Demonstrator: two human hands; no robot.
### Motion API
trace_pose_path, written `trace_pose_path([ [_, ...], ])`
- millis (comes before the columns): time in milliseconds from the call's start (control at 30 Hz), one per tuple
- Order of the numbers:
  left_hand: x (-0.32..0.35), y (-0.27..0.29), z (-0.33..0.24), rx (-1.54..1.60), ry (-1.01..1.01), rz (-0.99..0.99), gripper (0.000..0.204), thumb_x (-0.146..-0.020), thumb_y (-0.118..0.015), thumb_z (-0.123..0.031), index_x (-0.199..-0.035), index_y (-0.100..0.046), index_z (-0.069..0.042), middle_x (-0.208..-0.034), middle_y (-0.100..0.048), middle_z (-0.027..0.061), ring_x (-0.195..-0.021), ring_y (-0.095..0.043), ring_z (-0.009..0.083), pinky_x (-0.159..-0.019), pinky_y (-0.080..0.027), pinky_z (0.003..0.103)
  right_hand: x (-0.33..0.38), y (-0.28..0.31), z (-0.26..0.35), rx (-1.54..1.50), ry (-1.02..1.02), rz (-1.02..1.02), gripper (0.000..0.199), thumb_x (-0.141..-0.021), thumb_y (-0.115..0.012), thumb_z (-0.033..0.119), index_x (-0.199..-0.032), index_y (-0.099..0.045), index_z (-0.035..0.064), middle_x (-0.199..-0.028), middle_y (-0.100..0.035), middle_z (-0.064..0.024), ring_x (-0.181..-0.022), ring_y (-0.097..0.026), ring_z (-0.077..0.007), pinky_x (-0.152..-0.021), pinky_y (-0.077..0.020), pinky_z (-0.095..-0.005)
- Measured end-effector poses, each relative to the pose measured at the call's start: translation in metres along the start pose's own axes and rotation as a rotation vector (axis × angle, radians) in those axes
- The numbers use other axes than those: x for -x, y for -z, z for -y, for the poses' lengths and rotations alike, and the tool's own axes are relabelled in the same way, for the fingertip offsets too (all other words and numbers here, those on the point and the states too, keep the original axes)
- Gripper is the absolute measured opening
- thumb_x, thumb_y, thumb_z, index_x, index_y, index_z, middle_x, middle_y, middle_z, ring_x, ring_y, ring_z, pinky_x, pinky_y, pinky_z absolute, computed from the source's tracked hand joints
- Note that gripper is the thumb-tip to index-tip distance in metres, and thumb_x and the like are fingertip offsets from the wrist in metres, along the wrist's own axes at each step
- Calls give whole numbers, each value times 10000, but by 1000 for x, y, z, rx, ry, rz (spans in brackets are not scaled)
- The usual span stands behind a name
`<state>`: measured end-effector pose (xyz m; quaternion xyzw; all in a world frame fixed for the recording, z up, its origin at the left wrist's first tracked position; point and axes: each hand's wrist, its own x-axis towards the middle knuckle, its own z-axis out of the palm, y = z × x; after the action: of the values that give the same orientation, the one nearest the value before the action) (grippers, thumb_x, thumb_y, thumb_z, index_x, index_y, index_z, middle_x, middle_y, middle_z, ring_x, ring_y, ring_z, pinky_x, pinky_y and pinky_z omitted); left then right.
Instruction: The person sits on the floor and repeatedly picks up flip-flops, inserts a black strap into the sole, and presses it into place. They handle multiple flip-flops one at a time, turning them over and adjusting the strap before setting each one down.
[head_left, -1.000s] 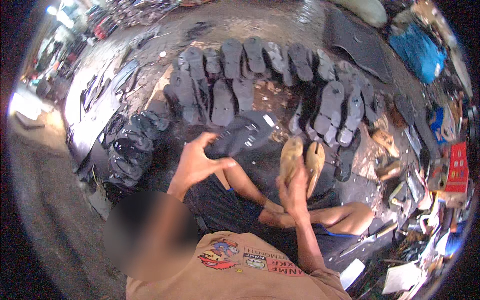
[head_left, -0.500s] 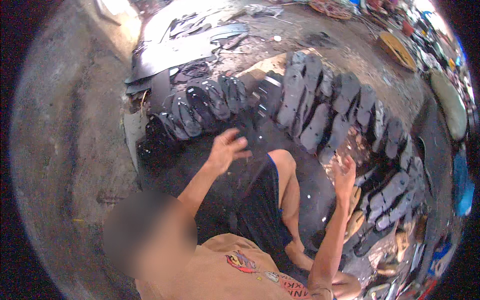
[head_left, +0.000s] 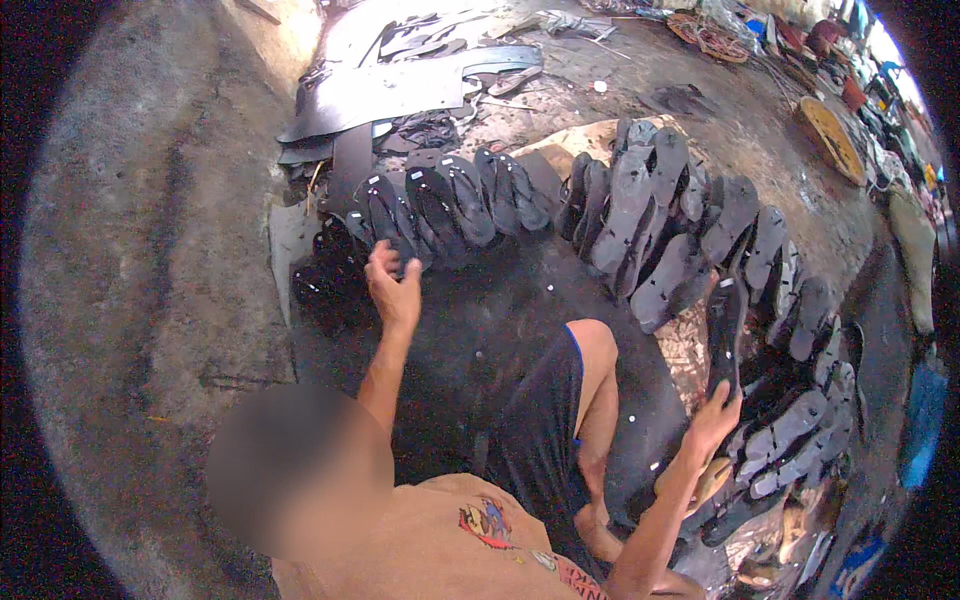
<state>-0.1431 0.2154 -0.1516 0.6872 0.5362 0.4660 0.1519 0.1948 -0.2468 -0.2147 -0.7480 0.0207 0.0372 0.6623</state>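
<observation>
My left hand [head_left: 395,288] is at the left end of a row of black flip-flops [head_left: 465,200]. Its fingers and thumb are closed around the heel end of a black flip-flop [head_left: 385,212] with a small white label. To the right, my right hand [head_left: 712,424] grips the lower end of another black flip-flop [head_left: 725,325], which stands upright with a white mark near its top. Beyond it are many dark grey soles [head_left: 625,195], some standing and leaning on one another.
Dark sheet material [head_left: 480,320] lies before my knee [head_left: 595,350]. Large black sheets and offcuts [head_left: 390,90] are piled at the far left. A yellowish oval piece [head_left: 830,140] lies at the far right, close to mixed clutter. Tan soles [head_left: 710,487] lie beside my right forearm.
My left hand has moved left to the flip-flop row and closed on one. My right hand, empty before, now holds a flip-flop. The whole view has shifted slightly.
</observation>
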Motion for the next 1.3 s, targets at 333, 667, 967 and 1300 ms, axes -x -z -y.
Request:
trace_pose_path([
  [333, 176, 44, -316, 1301, 8, 1465, 482, -988, -756, 16, -1439, -587, 16, -1390, -679, 98, -1296, -642, 188, -1074, -543, 347, 196, 58, 76, -262, -145, 326, 456, -1073, -710, 183, -1478, -586, 16, -1445, -622, -146, -1304, -626, -252, -1059, -578, -436],
  [667, 225, 67, -353, 1231, -1025, 1334, 456, -820, -863, 45, -1164, -583, -59, -1214, -717, 195, -1239, -694, 405, -1130, -526, 624, 209, 139, 204, 247, 585, 146, 556, -702, -828, -51, -1234, -689, 35, -1274, -731, -158, -1199, -721, -372, -1034, -586, -439],
  [967, 211, 88, -351, 968, -1087, 1558, 540, -700, -804, 134, -1182, -658, -59, -1177, -704, 125, -1050, -723, 311, -957, -619, 445, 221, 136, 212, 339, 585, 174, 736, -600, -870, 0, -1298, -667, 111, -1254, -730, -109, -1137, -763, -295, -838, -662, -398],
  [1300, 217, 20, -330, 701, -567, 1422, 336, -903, -706, 76, -1218, -632, -16, -1140, -731, 90, -1050, -713, 209, -938, -558, 330, 145, 111, 97, -250, -135, 0, 664, -907, -865, 181, -1460, -560, -26, -1300, -707, -183, -1232, -673, -315, -1080, -510, -468],
])
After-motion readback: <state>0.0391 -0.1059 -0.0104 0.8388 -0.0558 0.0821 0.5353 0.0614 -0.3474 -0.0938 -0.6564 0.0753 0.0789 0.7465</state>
